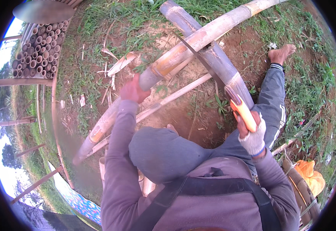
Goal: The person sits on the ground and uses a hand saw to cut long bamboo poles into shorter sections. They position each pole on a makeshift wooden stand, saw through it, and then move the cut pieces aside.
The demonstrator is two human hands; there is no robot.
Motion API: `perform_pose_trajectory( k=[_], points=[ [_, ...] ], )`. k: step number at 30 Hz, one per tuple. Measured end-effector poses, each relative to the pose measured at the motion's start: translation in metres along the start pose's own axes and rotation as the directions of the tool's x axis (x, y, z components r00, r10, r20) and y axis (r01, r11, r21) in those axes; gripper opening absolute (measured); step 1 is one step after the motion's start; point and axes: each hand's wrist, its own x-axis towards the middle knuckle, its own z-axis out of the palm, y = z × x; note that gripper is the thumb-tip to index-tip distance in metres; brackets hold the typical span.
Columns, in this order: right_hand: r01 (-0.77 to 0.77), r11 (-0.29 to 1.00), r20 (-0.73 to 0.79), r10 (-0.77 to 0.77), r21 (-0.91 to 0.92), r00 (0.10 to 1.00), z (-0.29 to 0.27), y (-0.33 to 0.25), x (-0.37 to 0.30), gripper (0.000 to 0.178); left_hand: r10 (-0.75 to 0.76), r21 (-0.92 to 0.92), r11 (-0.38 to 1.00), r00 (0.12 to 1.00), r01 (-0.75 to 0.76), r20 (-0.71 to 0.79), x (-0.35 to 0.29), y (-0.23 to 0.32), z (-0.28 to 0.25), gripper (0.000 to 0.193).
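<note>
A long bamboo pole [168, 63] runs slanting from the near left to the far right, resting over a thicker grey bamboo piece [223, 63]. My left hand [134, 89], bare, is wrapped round the pole left of the crossing. In my right hand [250, 131], which wears a white fingerless glove, is the orange handle of a handsaw [218, 80]. Its curved dark blade lies across the pole just left of the crossing, with the tip past the far side. Whether the teeth have entered the bamboo, I cannot tell.
A thinner pole [175, 95] lies beneath, slanting the same way. My bent knee [164, 152] is close to it, and my other leg stretches right to a bare foot [281, 54]. Cut bamboo pieces [41, 52] are stacked far left. An orange bag [310, 177] is at right.
</note>
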Motion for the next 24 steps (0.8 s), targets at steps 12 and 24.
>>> perform_pose_trajectory(
  k=[12,24],
  points=[
    [0.181,0.980,-0.019,-0.183,-0.077,0.983,0.009,0.016,0.006,0.021,0.057,-0.003,0.998,0.998,-0.057,-0.033,0.000,-0.004,-0.003,0.089],
    [-0.239,0.947,-0.059,0.257,0.215,0.965,0.096,0.023,0.133,0.016,0.057,-0.012,0.998,0.998,-0.057,0.016,0.006,0.005,-0.011,0.089]
  ],
)
